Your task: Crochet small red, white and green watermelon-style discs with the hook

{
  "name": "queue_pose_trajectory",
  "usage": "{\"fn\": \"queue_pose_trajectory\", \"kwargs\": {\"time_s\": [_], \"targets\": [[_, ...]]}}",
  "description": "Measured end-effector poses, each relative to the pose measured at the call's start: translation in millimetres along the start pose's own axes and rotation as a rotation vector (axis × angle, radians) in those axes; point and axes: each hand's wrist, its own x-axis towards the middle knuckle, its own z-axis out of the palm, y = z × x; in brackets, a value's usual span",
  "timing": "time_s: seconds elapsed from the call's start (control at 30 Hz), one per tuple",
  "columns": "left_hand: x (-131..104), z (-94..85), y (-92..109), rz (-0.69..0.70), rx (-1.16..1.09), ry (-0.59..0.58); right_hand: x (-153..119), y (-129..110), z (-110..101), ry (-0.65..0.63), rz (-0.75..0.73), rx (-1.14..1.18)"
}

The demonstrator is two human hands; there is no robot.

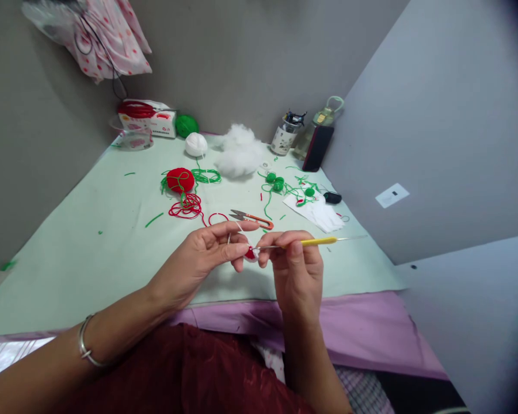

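Between thumb and fingers, my left hand [213,246] pinches a small red and white crochet piece [251,253]. White yarn runs up over the raised index finger of that hand. My right hand [296,256] is closed round a crochet hook [319,242] with a yellow handle and metal ends. The hook's left tip meets the crochet piece; the exact stitch is too small to make out. Just beyond my hands lie orange-handled thread snips [254,218]. A red yarn ball [180,180] with loose red strands rests farther left, and a white yarn ball [195,145] sits behind it.
White stuffing [240,152] lies at the table's back middle. Small green pieces [278,184] and thread scraps lie near a white tissue [315,211]. A phone [318,149] leans on a bottle [323,117] beside a pen cup [284,138]. A tissue box [164,123] stands back left.
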Motion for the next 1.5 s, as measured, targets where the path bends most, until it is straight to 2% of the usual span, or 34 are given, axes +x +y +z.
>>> {"fn": "queue_pose_trajectory", "kwargs": {"time_s": [0.17, 0.33, 0.57, 0.67, 0.77, 0.83, 0.97, 1.03, 1.13, 1.23, 1.3, 1.4, 1.5], "targets": [[-2.0, -1.2, 0.6, 0.063, 0.103, 0.002, -6.8, -8.8, 0.1, -0.009, -0.193, -0.271], [-4.5, 0.9, 1.7, 0.126, 0.164, 0.062, -11.9, -13.6, 0.7, -0.1, -0.405, -0.58], [-6.0, 5.1, -8.4, 0.392, 0.395, 0.269, -13.4, -6.6, -3.5, -0.188, -0.467, -0.661], [-2.4, 9.2, -6.9, 0.343, 0.329, 0.297, -14.8, 3.0, 1.6, -0.12, -0.611, -0.814], [0.1, 11.5, -4.6, 0.234, 0.186, 0.26, -16.3, 11.9, 8.3, -0.024, -0.73, -0.887], [-0.1, 10.9, -4.5, 0.237, 0.18, 0.271, -16.5, 14.6, 10.8, -0.02, -0.705, -0.832], [-1.0, 8.6, -5.5, 0.409, 0.365, 0.344, -14.9, 15.6, 10.3, 0.005, -0.522, -0.611], [0.1, 8.7, -4.8, 0.338, 0.325, 0.289, -14.4, 18.2, 9.1, 0.019, -0.518, -0.621], [2.0, 9.7, -2.4, 0.205, 0.21, 0.221, -14.1, 24.4, 7.3, -0.001, -0.625, -0.783], [2.4, 8.4, 0.7, 0.305, 0.277, 0.272, -14.6, 26.8, 5.6, 0.019, -0.665, -0.831], [2.3, 5.7, 2.8, 0.314, 0.274, 0.254, -15.6, 25.4, 4.0, 0.009, -0.688, -0.9], [2.8, 0.8, 5.6, 0.106, 0.076, 0.094, -16.7, 21.5, 1.6, -0.04, -0.748, -0.991], [4.1, -3.0, 6.9, -0.073, -0.102, -0.049, -15.2, 15.5, 1.3, -0.041, -0.691, -0.825]]}}
